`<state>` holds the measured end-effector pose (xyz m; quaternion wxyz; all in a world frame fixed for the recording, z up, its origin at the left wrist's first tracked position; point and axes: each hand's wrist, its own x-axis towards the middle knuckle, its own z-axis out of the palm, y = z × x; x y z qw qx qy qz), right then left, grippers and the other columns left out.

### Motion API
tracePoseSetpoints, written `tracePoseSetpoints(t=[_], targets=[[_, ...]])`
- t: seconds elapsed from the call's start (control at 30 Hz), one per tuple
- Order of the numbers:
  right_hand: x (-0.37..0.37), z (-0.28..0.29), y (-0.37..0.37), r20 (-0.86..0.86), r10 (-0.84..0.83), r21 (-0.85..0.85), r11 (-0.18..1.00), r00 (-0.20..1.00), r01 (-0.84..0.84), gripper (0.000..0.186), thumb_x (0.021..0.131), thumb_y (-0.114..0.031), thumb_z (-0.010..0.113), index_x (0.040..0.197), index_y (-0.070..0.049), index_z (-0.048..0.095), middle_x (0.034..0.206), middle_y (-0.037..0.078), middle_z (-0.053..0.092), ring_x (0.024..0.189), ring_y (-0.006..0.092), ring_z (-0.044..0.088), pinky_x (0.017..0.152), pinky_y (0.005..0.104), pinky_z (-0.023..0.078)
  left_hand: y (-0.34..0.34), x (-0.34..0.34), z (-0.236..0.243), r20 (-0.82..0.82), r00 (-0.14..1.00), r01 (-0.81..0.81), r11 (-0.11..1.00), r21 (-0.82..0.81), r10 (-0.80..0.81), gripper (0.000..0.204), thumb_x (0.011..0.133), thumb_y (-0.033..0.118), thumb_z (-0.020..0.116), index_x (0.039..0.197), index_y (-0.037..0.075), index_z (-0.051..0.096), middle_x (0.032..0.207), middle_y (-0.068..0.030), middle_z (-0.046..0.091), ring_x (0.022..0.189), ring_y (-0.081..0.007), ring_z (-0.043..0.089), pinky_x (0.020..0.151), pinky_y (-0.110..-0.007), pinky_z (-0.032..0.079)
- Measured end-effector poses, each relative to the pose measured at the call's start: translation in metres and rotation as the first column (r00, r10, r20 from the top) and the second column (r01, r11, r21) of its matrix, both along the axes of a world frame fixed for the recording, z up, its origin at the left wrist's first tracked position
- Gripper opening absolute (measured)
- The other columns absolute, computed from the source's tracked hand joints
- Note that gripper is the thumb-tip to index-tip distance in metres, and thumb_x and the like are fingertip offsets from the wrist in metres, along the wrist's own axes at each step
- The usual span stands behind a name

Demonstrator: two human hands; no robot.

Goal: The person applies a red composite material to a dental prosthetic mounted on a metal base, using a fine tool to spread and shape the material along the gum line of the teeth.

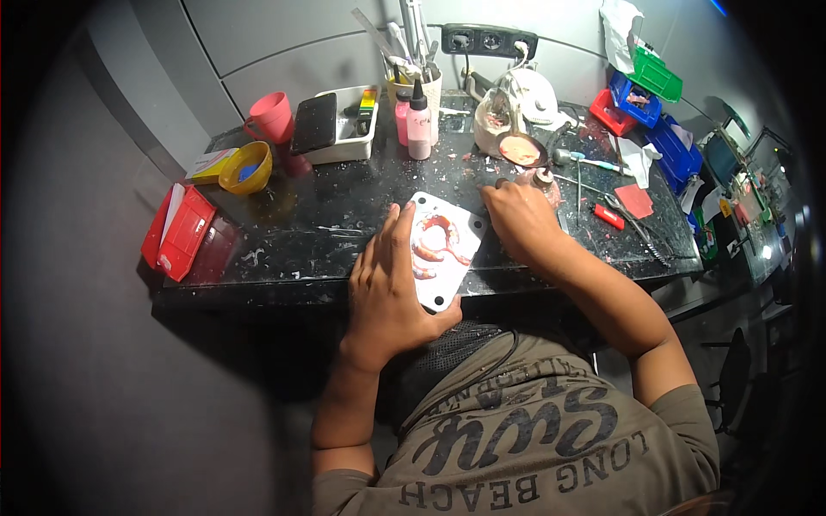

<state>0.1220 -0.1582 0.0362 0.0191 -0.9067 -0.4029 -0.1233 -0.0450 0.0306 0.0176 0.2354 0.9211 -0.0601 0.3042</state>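
My left hand grips a white dental flask half near the table's front edge, fingers along its left side and thumb at its lower corner. Dark holes show at the flask's corners. Curved red-pink dental arch shapes lie in its middle. My right hand is closed just right of the flask, knuckles up. Its curled fingers hide whatever they may hold. Just behind it stands a small glass jar with a metal top, partly covered by the hand. Farther back is a dark round pan of pale pink material.
Two squeeze bottles stand before a tool cup. At left are a white tray, pink mug, yellow bowl and red bin. A red lighter, pink sheet and pliers lie right.
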Motion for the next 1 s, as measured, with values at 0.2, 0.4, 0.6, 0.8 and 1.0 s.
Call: tracePoseSetpoints(t=[0.2, 0.4, 0.6, 0.8, 1.0], targets=[[-0.008, 0.005, -0.009, 0.065, -0.028, 0.041, 0.999, 0.998, 0.025, 0.015, 0.091, -0.005, 0.064, 0.105, 0.0, 0.065, 0.095, 0.019, 0.067, 0.084, 0.04, 0.071, 0.071, 0.0498, 0.057, 0.0, -0.001, -0.004, -0.003, 0.999, 0.034, 0.999, -0.026, -0.034, 0.117, 0.069, 0.041, 0.088, 0.163, 0.001, 0.031, 0.159, -0.0332, 0.042, 0.14, -0.0486, 0.05, 0.115, -0.056, 0.039], [-0.039, 0.022, -0.023, 0.114, 0.074, 0.22, 0.971, 0.991, -0.098, 0.011, 0.098, -0.009, 0.065, 0.106, -0.002, 0.065, 0.096, 0.016, 0.065, 0.084, 0.0398, 0.069, 0.072, 0.0484, 0.055, -0.002, -0.006, -0.002, 0.001, 1.0, 0.018, 0.999, 0.043, -0.018, 0.115, 0.07, 0.045, 0.092, 0.16, 0.002, 0.036, 0.159, -0.0259, 0.047, 0.143, -0.0422, 0.049, 0.119, -0.052, 0.035], [-0.046, 0.031, -0.033, -0.104, 0.174, 0.309, 0.942, 0.979, -0.135, 0.008, 0.095, -0.01, 0.071, 0.101, -0.006, 0.072, 0.094, 0.013, 0.069, 0.087, 0.0368, 0.07, 0.074, 0.0453, 0.056, -0.004, -0.009, -0.003, 0.076, 0.996, 0.038, 0.997, 0.061, -0.042, 0.109, 0.07, 0.046, 0.092, 0.156, 0.002, 0.043, 0.157, -0.0255, 0.048, 0.145, -0.0416, 0.047, 0.121, -0.054, 0.032], [-0.067, 0.038, -0.037, -0.222, 0.451, 0.518, 0.806, 0.865, -0.287, 0.009, 0.089, -0.005, 0.075, 0.098, -0.006, 0.076, 0.091, 0.013, 0.071, 0.083, 0.0362, 0.072, 0.069, 0.0437, 0.057, -0.014, -0.017, -0.001, 0.238, 0.967, 0.103, 0.995, -0.019, -0.095, 0.061, 0.081, 0.03, 0.087, 0.132, 0.004, 0.066, 0.136, -0.0178, 0.067, 0.134, -0.0393, 0.059, 0.122, -0.057, 0.031], [-0.097, 0.037, -0.044, -0.243, 0.532, 0.599, 0.74, 0.811, -0.306, 0.011, 0.086, -0.004, 0.077, 0.097, -0.007, 0.076, 0.087, 0.011, 0.069, 0.079, 0.0338, 0.072, 0.067, 0.0422, 0.057, -0.035, -0.03, 0.006, 0.207, 0.968, 0.135, 0.99, 0.036, -0.139, 0.019, 0.086, 0.01, 0.082, 0.104, 0.008, 0.075, 0.112, -0.0076, 0.074, 0.121, -0.0326, 0.068, 0.118, -0.058, 0.035]])
